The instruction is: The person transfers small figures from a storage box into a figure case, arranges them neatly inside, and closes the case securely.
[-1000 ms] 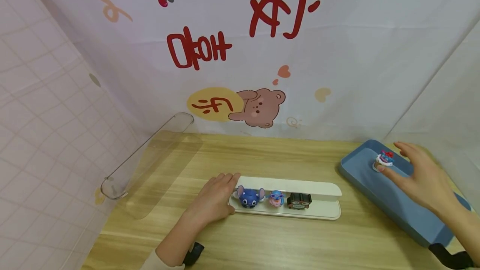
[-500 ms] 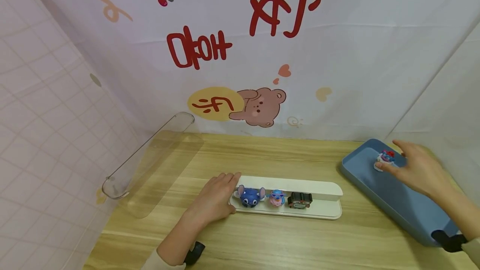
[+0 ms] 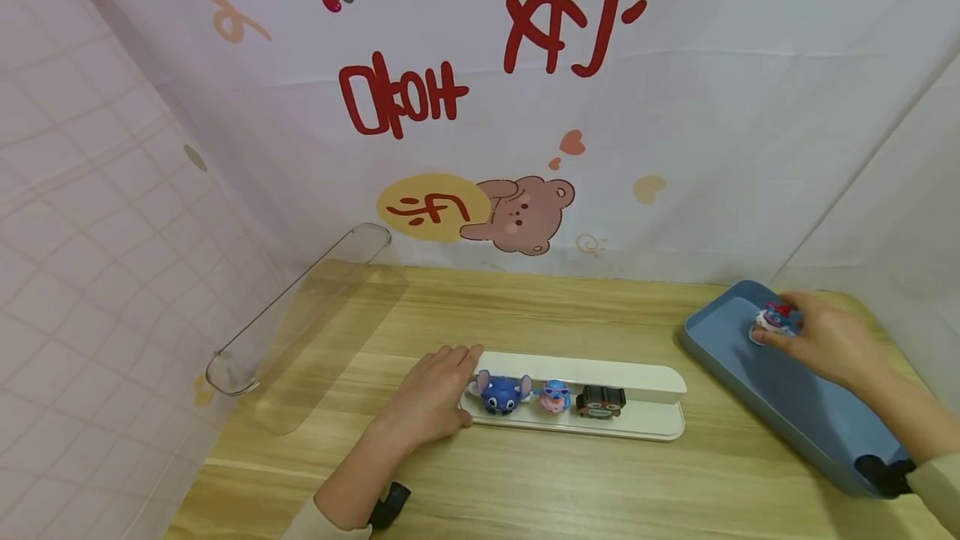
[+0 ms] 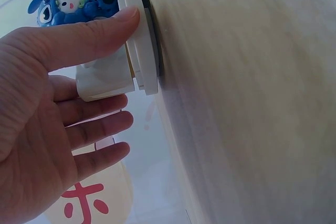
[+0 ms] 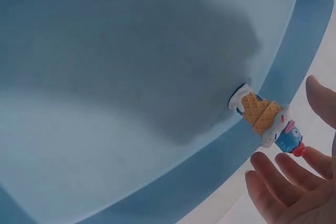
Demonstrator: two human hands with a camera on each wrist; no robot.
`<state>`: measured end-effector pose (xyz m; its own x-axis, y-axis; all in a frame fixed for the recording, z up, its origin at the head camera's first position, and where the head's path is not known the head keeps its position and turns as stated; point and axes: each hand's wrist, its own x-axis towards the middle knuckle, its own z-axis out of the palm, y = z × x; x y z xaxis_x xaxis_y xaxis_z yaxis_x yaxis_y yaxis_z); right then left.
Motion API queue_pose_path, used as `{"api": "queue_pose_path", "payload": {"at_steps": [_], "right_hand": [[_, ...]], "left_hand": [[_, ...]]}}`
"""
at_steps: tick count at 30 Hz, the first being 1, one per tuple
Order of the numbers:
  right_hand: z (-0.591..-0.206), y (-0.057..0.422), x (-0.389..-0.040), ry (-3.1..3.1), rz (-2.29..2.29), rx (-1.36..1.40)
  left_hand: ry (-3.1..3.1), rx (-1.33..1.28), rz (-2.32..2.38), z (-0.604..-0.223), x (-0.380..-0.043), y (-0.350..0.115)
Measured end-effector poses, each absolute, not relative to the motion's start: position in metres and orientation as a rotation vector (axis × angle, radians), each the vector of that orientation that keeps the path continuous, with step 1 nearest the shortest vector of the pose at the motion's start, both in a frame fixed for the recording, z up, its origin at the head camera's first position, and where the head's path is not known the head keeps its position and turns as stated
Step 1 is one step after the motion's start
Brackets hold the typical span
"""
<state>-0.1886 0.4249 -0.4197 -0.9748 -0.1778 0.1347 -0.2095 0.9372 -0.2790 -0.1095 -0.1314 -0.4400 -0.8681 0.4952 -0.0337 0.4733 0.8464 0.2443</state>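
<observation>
My left hand (image 3: 431,394) grips the left end of a long white display stand (image 3: 648,417), its thumb on the front edge and its fingers behind, as the left wrist view shows. On the stand are a blue big-eared figurine (image 3: 501,395), a small blue-and-pink figurine (image 3: 555,397) and a dark, boxy figurine (image 3: 601,402). At the right, my right hand (image 3: 828,344) is spread around an ice-cream-cone figurine (image 5: 265,116) with a blue head and red top. That figurine stands in a blue tray (image 3: 810,419); in the right wrist view a gap shows between it and the thumb.
A clear plastic cover (image 3: 322,332) stands on the wooden table (image 3: 570,482) at the left. Behind the table hangs a white printed cloth (image 3: 720,132), and a grid-patterned cloth (image 3: 112,232) closes the left side.
My right hand has lowered around the cone figurine, its fingers drawing closer to it. My left hand stays on the stand; the figurines there have not moved.
</observation>
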Motion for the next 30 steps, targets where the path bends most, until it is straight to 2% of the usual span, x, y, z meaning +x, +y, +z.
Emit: {"api": "queue_pose_path", "payload": {"at_steps": [19, 30], "right_hand": [[-0.4257, 0.4284, -0.1973, -3.065, 0.509, 0.223], [-0.4276, 0.4253, -0.1956, -2.962, 0.562, 0.292]], "left_hand": [[2.940, 0.782, 0.345, -0.4407, -0.1093, -0.1313], [2.933, 0.777, 0.347, -0.4415, -0.1093, -0.1317]]}}
